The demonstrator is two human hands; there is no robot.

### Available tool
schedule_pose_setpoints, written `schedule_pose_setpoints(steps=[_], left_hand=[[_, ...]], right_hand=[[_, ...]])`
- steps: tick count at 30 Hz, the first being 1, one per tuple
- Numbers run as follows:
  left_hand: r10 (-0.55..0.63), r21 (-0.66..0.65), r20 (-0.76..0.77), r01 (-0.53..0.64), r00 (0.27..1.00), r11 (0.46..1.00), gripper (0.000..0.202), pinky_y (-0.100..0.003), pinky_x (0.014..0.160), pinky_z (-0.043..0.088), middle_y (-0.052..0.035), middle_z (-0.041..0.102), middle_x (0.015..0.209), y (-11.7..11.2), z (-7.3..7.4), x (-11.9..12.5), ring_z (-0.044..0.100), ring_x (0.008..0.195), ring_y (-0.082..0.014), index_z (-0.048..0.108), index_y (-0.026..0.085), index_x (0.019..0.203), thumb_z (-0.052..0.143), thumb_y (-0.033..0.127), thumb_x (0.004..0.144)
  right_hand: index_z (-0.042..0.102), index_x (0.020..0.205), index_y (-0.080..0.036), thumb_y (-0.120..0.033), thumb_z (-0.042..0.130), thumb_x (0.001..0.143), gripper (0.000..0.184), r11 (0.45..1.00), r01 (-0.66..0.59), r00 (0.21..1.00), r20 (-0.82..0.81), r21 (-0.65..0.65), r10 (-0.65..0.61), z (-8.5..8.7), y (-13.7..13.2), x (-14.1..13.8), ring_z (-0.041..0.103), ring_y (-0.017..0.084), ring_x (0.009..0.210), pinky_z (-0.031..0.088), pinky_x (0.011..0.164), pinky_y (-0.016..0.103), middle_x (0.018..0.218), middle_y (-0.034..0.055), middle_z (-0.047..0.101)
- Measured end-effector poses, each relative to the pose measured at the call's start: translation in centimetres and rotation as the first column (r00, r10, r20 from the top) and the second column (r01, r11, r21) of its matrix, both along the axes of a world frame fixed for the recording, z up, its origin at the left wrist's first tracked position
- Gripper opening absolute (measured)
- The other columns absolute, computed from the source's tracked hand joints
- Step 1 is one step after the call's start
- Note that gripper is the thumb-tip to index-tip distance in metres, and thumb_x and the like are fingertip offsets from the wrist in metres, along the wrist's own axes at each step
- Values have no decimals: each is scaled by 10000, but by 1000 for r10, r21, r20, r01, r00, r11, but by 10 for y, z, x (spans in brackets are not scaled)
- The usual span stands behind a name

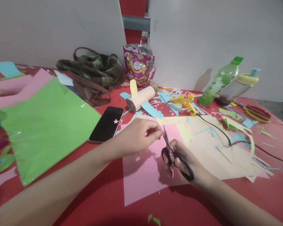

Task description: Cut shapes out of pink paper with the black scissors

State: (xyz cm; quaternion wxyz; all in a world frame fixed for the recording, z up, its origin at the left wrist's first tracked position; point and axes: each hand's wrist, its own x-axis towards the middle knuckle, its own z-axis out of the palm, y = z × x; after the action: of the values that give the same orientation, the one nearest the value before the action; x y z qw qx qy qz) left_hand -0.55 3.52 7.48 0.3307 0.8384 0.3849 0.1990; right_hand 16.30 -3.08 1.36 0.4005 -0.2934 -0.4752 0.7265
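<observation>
My right hand (pixel 182 157) grips a pair of black-handled scissors (pixel 185 164), fingers in the loops and blades pointing up and away. Close to the blade tips, my left hand (pixel 141 133) is closed in a pinch. Whatever sits between its fingertips is too small to make out. Under both hands lies a sheet of pink paper (pixel 139 185) on a larger cream sheet (pixel 207 153). A black phone (pixel 106 124) with a small pink star (pixel 115 121) on its screen rests left of my left hand.
Beyond the hands are a paper-covered tube (pixel 141 98), a yellow glue gun (pixel 185 102) with a black cord, and a snack bag (pixel 139 66). A green bottle (pixel 220 81) and pliers (pixel 253 112) stand or lie right. Green paper (pixel 52 122) covers the left. Scraps litter the red table.
</observation>
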Motion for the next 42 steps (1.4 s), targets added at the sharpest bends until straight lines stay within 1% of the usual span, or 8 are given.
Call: schedule_pose_setpoints(steps=[5, 10, 16, 20, 25, 32, 37, 42], left_hand=[[-8, -13, 20, 8, 1000, 1000, 195, -168, 531, 324, 38, 505, 577, -1, 1, -1, 422, 540, -66, 478, 148, 566, 385, 166, 737], [-8, -56, 22, 9, 1000, 998, 194, -173, 528, 328, 29, 535, 602, -2, -1, 0, 445, 558, -76, 519, 150, 614, 384, 198, 744], [-5, -48, -7, 5, 1000, 999, 195, -168, 516, 321, 37, 507, 571, -1, 1, 0, 426, 542, -71, 505, 148, 582, 394, 193, 736], [-2, -56, -17, 1, 1000, 998, 201, -166, 510, 317, 41, 497, 561, -1, 2, 0, 419, 534, -68, 502, 149, 579, 399, 211, 740], [1, -91, -16, -2, 1000, 996, 197, -167, 498, 314, 39, 516, 576, -1, 0, 0, 433, 541, -71, 527, 156, 614, 397, 228, 743], [4, -149, 14, -2, 1000, 989, 186, -163, 486, 317, 44, 497, 560, -1, -1, 0, 419, 523, -67, 523, 157, 610, 405, 226, 736], [2, -196, 28, 3, 1000, 981, 203, -187, 515, 335, 33, 473, 550, -2, -5, 1, 422, 534, -84, 530, 155, 633, 395, 259, 743], [54, -257, 93, -28, 994, 966, 221, -210, 568, 368, 13, 527, 632, -5, -11, 4, 474, 597, -107, 536, 155, 671, 379, 285, 756]], right_hand=[[317, 783, -210, -422, 542, 709, 317, 1000, -3, 1000, 12, 1, 3, -1, 0, 0, 449, 88, 560, 358, 485, 219, 701, -17, 419], [311, 764, -209, -416, 536, 717, 309, 1000, -10, 1000, 3, 13, 10, 3, 1, 0, 451, 93, 583, 370, 529, 242, 701, -14, 420], [298, 751, -212, -433, 541, 704, 332, 1000, 1, 999, 35, 17, -2, 3, 1, -1, 443, 87, 554, 364, 491, 223, 684, -21, 419], [305, 762, -211, -435, 540, 704, 330, 1000, -6, 999, 42, 14, 5, 2, 1, -2, 448, 87, 554, 369, 498, 228, 682, -22, 421], [304, 753, -210, -427, 539, 710, 323, 1000, -14, 1000, 6, 24, 14, 4, 0, -1, 446, 87, 561, 364, 519, 237, 670, -28, 413], [305, 764, -210, -424, 547, 705, 328, 1000, -14, 1000, 3, 6, 14, 2, 0, 0, 433, 77, 549, 363, 518, 235, 692, -26, 407], [311, 769, -209, -422, 544, 708, 322, 999, -10, 1000, -2, 33, 10, 3, 0, -2, 446, 93, 587, 366, 544, 248, 693, -21, 413], [322, 772, -208, -426, 544, 707, 318, 1000, 21, 1000, -2, 11, -21, 3, 0, -2, 448, 98, 582, 357, 549, 255, 712, -10, 422]])
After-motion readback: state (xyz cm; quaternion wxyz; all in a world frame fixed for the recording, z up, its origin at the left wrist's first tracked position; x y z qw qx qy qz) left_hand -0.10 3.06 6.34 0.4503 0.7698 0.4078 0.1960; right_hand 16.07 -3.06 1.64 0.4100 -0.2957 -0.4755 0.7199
